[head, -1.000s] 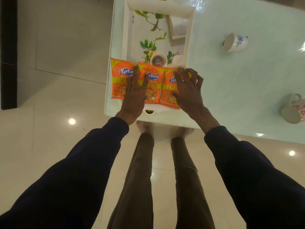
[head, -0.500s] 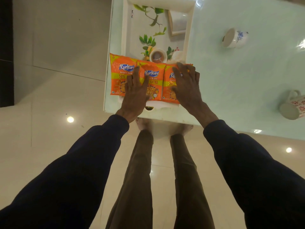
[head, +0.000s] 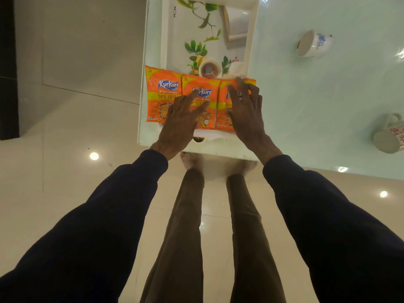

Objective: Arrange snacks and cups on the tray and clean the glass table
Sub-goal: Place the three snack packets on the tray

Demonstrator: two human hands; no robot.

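Three orange snack packets lie side by side across the near end of the white leaf-patterned tray: left packet, middle packet, right packet. My left hand lies flat over the left and middle packets, fingers spread. Straight fingers of my right hand rest on the right packet. A small cup stands on the tray just behind the packets.
On the glass table, a white cup with blue print lies on its side at the far right. A floral mug lies tipped at the right edge. My legs stand below the table's near edge.
Both hands have slid slightly back toward me over the packets, with the fingers spreading. The packets stay in their row on the tray.
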